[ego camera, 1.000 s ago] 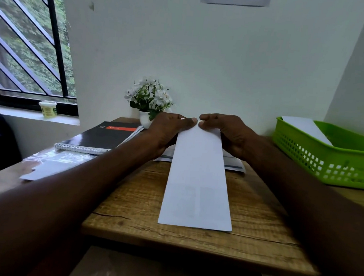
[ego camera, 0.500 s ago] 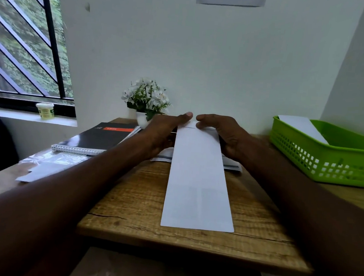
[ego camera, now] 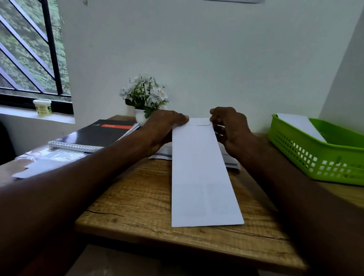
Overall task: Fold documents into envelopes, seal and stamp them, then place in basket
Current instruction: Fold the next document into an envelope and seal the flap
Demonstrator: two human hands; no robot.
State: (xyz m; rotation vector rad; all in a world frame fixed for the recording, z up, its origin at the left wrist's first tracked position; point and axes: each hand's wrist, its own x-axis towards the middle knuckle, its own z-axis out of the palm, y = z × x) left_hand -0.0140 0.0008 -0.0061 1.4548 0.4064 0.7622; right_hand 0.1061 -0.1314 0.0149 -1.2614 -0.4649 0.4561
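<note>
A long white envelope [ego camera: 201,178] lies lengthwise on the wooden table [ego camera: 141,200], its near end close to the front edge. At its far end a folded flap line shows. My left hand [ego camera: 164,127] holds the far left corner, with the fingertips on top of the paper. My right hand [ego camera: 232,128] pinches the far right corner with curled fingers. The green basket [ego camera: 327,162] stands at the right with one white envelope [ego camera: 299,125] inside it.
More printed sheets [ego camera: 231,161] lie under the envelope's far end. A black spiral notebook [ego camera: 98,135] and a clear plastic sleeve with white paper [ego camera: 44,162] lie at the left. A small potted plant [ego camera: 145,98] stands by the wall, and a jar [ego camera: 42,107] on the window sill.
My hands have moved apart from the middle of the envelope's far end to its two corners, and the flap edge now shows between them. The envelope's near end has swung slightly.
</note>
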